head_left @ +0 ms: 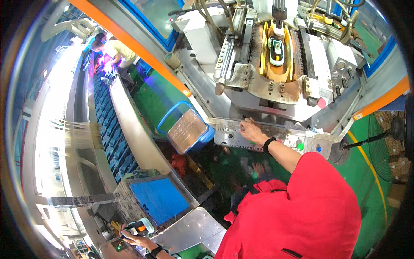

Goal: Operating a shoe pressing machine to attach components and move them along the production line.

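Observation:
At lower left, my left hand [134,240] grips a shoe [144,225] with a dark upper, an orange patch and a pale sole, low over the metal edge of the line. The grip partly covers the shoe. My right hand [251,131] rests on the front control panel [224,137] of a machine, fingers bent but somewhat apart, holding nothing I can see. Inside the machine, a second shoe [276,51], dark with a pale sole edge and orange and green marks, sits between yellow side pads [290,56] under a vertical metal rod [279,16].
A blue crate [186,146] with a cardboard-coloured piece stands left of the panel. Along the left runs a conveyor [108,125] with dark blue slats, where another person [120,52] works. Green [300,146] and blue [319,148] buttons sit on the panel's right. A fan [384,142] stands at right.

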### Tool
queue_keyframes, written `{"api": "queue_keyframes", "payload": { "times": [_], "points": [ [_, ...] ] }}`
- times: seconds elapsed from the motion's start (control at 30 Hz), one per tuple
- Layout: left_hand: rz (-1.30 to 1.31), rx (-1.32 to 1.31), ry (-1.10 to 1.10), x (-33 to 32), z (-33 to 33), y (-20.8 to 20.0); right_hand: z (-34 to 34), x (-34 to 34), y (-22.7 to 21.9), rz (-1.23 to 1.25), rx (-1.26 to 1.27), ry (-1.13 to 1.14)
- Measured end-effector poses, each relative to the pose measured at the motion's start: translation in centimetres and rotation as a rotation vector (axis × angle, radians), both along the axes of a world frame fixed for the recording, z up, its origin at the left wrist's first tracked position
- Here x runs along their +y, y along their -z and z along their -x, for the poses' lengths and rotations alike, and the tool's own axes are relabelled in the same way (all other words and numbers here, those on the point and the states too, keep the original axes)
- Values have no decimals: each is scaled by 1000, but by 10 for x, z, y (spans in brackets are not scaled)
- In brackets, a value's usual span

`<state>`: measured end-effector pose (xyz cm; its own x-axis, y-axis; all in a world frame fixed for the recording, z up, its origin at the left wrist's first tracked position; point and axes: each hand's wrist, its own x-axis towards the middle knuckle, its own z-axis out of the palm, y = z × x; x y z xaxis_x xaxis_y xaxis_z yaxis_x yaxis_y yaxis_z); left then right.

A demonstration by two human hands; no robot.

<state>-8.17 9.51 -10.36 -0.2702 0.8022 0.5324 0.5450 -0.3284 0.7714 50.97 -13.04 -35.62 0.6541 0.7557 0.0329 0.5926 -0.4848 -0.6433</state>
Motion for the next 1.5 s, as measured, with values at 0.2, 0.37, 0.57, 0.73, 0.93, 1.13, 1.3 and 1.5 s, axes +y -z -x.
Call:
{"api": "queue_keyframes", "payload": {
  "times": [0.2, 0.37, 0.57, 0.73, 0.93, 1.13, 1.3, 1.5],
  "points": [
    [35, -221, 106, -7, -17, -3, 55, 70, -119, -478, -38, -205],
    [-26, 75, 96, 15, 52, 55, 187, 168, -267, -659, 101, -585],
    [-3, 223, 280, -39, 30, 46, 387, 227, -336, -706, 17, -1049],
    [-138, 321, 211, -52, 41, 51, 472, 234, -303, -330, -29, -1287],
    [-177, 401, 120, -33, 33, 59, 473, 242, -308, -40, -170, -1244],
    [-176, 387, 98, -37, 48, 59, 488, 236, -296, -242, -132, -1177],
    [-210, 379, 74, -39, 44, 61, 484, 228, -288, -307, -146, -1097],
    [-191, 340, 52, -42, 38, 61, 484, 220, -288, -317, -198, -1076]
  ]
}}
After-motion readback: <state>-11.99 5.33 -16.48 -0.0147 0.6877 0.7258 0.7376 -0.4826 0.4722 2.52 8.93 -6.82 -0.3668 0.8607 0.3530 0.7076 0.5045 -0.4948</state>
